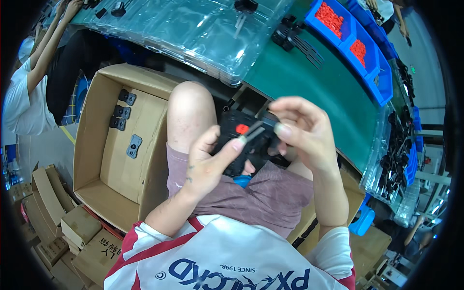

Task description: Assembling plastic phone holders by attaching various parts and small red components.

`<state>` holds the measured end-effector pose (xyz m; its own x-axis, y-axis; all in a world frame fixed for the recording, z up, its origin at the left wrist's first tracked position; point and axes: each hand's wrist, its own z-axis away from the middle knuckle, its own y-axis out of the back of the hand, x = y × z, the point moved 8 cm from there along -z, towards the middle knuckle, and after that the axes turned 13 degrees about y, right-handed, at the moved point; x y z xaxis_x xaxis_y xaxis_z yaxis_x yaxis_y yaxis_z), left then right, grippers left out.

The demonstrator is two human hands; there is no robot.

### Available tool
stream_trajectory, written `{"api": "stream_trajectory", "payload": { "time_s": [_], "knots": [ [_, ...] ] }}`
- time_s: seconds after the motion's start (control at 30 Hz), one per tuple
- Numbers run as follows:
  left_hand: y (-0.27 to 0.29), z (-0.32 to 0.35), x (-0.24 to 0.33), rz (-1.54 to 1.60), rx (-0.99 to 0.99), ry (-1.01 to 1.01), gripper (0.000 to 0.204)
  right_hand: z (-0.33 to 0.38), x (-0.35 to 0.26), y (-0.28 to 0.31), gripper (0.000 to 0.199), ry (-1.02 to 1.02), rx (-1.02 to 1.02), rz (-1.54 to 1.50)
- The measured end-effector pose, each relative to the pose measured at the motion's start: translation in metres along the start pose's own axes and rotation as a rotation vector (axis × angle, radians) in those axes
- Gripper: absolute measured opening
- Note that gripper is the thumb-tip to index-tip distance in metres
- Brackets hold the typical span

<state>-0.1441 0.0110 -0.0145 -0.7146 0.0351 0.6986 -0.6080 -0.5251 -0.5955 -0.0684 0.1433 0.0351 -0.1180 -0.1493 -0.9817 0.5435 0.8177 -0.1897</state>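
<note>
In front of my lap, my left hand [207,157] is closed around a black plastic housing [232,119], its thumb lying across the top. A small red piece [241,129] sits on the housing. Two flat metal prongs [254,131] stick out over it beside my left thumb. My right hand [309,135] is closed at the housing's right side, thumb and fingers pinching a small black part [268,119]. Where that part meets the prongs or housing is hard to make out.
To my left, an open cardboard box [116,174] holds several grey-black parts [134,146]. Ahead is a green bench [285,82] with clear plastic trays [193,36], black pronged parts [295,38] and blue bins [360,67] of red pieces. Another person [29,96] sits at far left.
</note>
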Motion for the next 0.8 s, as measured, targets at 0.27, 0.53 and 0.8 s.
{"api": "stream_trajectory", "payload": {
  "time_s": [0.27, 0.53, 0.8],
  "knots": [
    [0.048, 0.011, 0.030, 0.061, 0.138, -0.118, 0.013, -0.145, -0.051, -0.027, 0.029, 0.758, 0.010, 0.930],
    [0.040, 0.012, 0.032, -0.066, 0.096, -0.064, 0.013, -0.216, -0.055, 0.010, 0.026, 0.494, 0.150, 1.344],
    [0.020, 0.004, 0.015, -0.160, -0.101, 0.094, 0.012, -0.087, -0.043, -0.041, 0.024, 0.345, -0.271, 0.766]
  ]
}}
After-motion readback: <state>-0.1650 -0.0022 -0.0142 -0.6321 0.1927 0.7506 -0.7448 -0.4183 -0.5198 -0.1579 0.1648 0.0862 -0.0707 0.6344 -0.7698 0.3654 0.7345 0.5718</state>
